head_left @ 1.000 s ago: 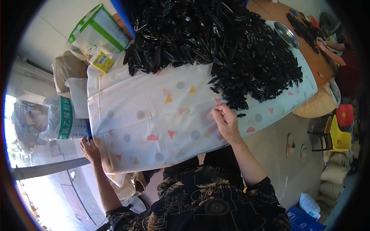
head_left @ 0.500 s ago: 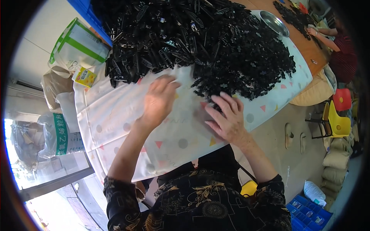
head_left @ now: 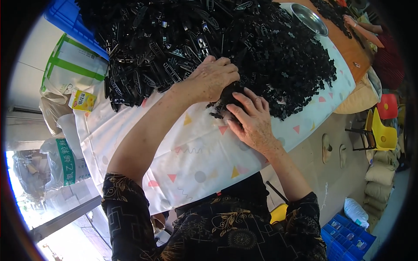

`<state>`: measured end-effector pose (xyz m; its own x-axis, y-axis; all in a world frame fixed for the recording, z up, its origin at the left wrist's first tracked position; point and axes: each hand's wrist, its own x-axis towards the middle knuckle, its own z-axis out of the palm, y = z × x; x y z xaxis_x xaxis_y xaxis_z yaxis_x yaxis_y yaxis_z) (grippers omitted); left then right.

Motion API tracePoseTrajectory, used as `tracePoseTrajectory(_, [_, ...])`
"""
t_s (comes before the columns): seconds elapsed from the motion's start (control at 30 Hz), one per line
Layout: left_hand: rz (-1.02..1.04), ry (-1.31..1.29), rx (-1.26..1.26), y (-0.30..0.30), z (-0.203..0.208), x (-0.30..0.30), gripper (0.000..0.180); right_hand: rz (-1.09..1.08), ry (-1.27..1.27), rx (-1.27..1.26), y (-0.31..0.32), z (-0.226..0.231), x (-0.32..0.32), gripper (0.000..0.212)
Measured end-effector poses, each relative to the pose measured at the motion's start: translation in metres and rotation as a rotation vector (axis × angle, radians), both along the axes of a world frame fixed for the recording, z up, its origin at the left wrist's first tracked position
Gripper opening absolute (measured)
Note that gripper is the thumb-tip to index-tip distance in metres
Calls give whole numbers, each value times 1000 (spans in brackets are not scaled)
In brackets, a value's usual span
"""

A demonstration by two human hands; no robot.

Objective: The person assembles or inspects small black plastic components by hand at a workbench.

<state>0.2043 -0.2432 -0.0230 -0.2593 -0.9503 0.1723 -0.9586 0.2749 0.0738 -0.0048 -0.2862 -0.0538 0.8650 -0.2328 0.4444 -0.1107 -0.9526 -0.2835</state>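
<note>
A heap of small black plastic pieces (head_left: 291, 65) lies on a white patterned tablecloth (head_left: 200, 161). Larger, elongated black clip-like parts (head_left: 143, 48) are piled to its left. My left hand (head_left: 215, 78) reaches over where the piles meet, its fingers curled down at the heap's near edge; what they hold, if anything, is hidden. Beside it, my right hand (head_left: 251, 119) rests against the near edge of the small pieces, fingers stretched and slightly apart. A dark clump of pieces sits between both hands.
A round metal dish (head_left: 309, 19) stands at the far right, near an orange-brown table (head_left: 348, 56) where another person's hands (head_left: 349, 21) work. A yellow box (head_left: 82, 101), a blue crate (head_left: 72, 30) and a green-trimmed bag (head_left: 74, 65) are at left. Yellow chair (head_left: 383, 130) at right.
My left hand has swung forward and right, from bare cloth to the heap's edge, closing in on the right hand. The right hand has shifted slightly. The view has moved a little.
</note>
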Motion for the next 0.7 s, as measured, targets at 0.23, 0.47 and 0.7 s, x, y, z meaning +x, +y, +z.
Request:
tracePoseTrajectory(0.23, [77, -88, 58, 12, 2, 1, 41, -113, -126, 17, 1, -5, 1, 36])
tracePoseTrajectory(0.47, [79, -10, 117, 16, 10, -7, 34, -100, -194, 35, 1, -8, 2, 35])
tracePoseTrajectory(0.7, [132, -112, 278, 30, 17, -13, 34, -133, -230, 56, 0, -8, -1, 36])
